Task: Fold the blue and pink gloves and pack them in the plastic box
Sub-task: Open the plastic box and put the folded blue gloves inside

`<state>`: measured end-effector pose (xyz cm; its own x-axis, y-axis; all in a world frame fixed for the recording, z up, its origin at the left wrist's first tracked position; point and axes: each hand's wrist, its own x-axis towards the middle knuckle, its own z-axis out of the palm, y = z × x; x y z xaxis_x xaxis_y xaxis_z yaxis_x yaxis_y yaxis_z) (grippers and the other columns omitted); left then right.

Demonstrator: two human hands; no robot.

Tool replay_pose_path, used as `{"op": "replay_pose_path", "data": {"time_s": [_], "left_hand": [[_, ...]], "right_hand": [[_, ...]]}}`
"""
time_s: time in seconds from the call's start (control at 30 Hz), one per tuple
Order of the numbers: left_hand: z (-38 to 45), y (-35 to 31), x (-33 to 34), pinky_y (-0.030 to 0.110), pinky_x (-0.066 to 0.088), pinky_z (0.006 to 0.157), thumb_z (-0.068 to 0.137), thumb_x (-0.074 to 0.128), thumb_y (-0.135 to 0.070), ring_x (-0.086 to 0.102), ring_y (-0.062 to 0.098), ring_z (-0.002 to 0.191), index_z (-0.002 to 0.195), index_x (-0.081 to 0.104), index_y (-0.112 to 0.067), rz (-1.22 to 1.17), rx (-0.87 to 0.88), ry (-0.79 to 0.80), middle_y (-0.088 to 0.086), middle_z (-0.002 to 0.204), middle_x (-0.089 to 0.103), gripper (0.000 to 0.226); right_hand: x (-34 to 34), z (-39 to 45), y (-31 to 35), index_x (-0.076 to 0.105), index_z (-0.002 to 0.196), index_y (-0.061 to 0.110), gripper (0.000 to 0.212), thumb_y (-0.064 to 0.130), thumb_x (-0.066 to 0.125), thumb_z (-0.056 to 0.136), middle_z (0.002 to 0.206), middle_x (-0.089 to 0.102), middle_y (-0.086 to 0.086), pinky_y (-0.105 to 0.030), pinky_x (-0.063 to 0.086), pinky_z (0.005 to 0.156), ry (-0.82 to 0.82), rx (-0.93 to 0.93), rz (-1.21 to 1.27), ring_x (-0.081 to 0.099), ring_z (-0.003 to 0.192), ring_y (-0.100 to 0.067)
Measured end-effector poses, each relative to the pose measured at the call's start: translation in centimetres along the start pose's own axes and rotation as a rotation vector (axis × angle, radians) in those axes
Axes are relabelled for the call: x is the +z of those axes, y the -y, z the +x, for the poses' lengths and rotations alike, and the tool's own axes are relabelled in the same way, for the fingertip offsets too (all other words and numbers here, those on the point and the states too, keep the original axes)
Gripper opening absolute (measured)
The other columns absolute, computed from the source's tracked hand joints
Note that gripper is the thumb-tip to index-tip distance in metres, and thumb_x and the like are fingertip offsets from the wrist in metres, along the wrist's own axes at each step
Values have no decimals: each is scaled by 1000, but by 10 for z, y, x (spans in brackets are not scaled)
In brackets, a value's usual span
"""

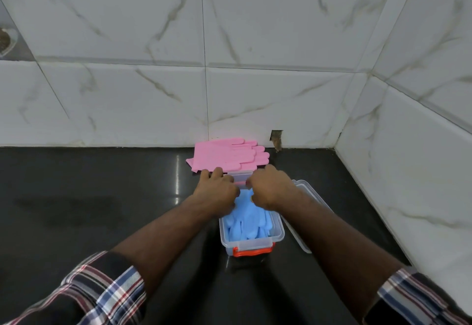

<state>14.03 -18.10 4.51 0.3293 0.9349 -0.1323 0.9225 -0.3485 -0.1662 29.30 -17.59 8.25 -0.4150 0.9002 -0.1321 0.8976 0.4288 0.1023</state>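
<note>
The glossy black counter (89, 209) meets a marble-tiled wall. On it sit the clear plastic box (251, 241), its lid (310, 204) just beside, and the pink gloves (227, 156) by the wall.

This looks like a home kitchen or wash area — a corner where a glossy black stone countertop (89, 197) meets walls clad in large white marble-patterned tiles (127, 18) with grey veining and thin grout lines. A small rough hole (276, 139) is cut in the tile just above the counter's back edge, the kind left for a pipe or outlet. At the far left edge a recessed ledge holds a round dish (6, 42) with something dark in it, too blurred to identify. Household rubber cleaning gloves — a pink pair (227, 156) lying on the counter — fit a domestic setting.
</note>
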Motion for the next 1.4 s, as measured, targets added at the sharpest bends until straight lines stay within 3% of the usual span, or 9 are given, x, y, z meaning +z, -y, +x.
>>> {"op": "replay_pose_path", "data": {"time_s": [0.13, 0.27, 0.43, 0.6, 0.73, 0.83, 0.93, 1.2, 1.4], "left_hand": [[4, -2, 2, 48, 27, 102, 86, 62, -52, 39, 24, 127, 135, 56, -38, 17, 140, 122, -8, 134, 55, 51], [8, -7, 1, 55, 23, 108, 83, 69, -53, 37, 27, 131, 137, 54, -33, 116, 146, 230, -1, 137, 52, 60], [15, -18, 2, 61, 20, 111, 76, 79, -49, 43, 30, 132, 135, 53, -25, 222, 142, 240, 5, 138, 54, 68], [13, -23, 6, 62, 20, 112, 78, 78, -44, 45, 30, 131, 133, 54, -22, 210, 125, 218, 7, 135, 56, 64], [11, -15, 0, 59, 22, 108, 92, 63, -37, 48, 25, 126, 127, 59, -24, 108, 95, 207, 1, 126, 59, 38], [8, -15, -5, 56, 23, 108, 91, 58, -53, 48, 23, 125, 135, 53, -28, 35, 116, 217, -1, 130, 57, 51], [5, -20, 0, 57, 22, 109, 78, 64, -69, 49, 25, 127, 139, 50, -30, 39, 141, 258, 0, 131, 58, 74], [2, -31, 25, 63, 14, 114, 75, 71, -58, 49, 26, 126, 133, 51, -26, 125, 86, 125, 2, 128, 59, 69], [0, -34, 22, 61, 17, 113, 78, 70, -56, 49, 27, 126, 133, 51, -23, 71, 57, 101, 4, 130, 57, 66]], "right_hand": [[13, -5, -9, 54, 136, 31, 51, 47, 64, 89, 139, 53, -2, -51, 31, 106, 246, -53, -103, 36, 132, -28], [39, -5, -7, 59, 127, 30, 46, 47, 68, 85, 138, 55, -3, -60, 20, 112, 247, -17, -240, 28, 139, -31], [51, -8, -3, 59, 127, 30, 44, 46, 66, 87, 152, 44, -7, -66, 3, 115, 210, 9, -298, 11, 150, -36], [49, -12, -2, 59, 127, 27, 42, 45, 63, 88, 148, 48, -8, -65, 7, 116, 232, 28, -223, 16, 148, -36], [34, -9, -12, 53, 137, 35, 43, 36, 58, 94, 149, 47, -3, -64, 11, 115, 270, 32, -9, 18, 147, -32], [22, -8, -11, 54, 136, 34, 48, 49, 60, 91, 147, 49, -1, -62, 10, 116, 226, -64, -65, 21, 146, -28], [27, -9, -2, 57, 131, 28, 58, 58, 66, 82, 142, 53, -2, -64, 11, 116, 308, -130, -211, 27, 143, -29], [56, -8, 5, 55, 133, 26, 55, 49, 67, 85, 143, 49, -6, -65, 10, 116, 206, -133, -253, 30, 140, -31], [56, -11, -3, 56, 132, 27, 51, 46, 67, 86, 144, 46, -6, -67, 14, 114, 195, -135, -227, 32, 140, -28]]}}
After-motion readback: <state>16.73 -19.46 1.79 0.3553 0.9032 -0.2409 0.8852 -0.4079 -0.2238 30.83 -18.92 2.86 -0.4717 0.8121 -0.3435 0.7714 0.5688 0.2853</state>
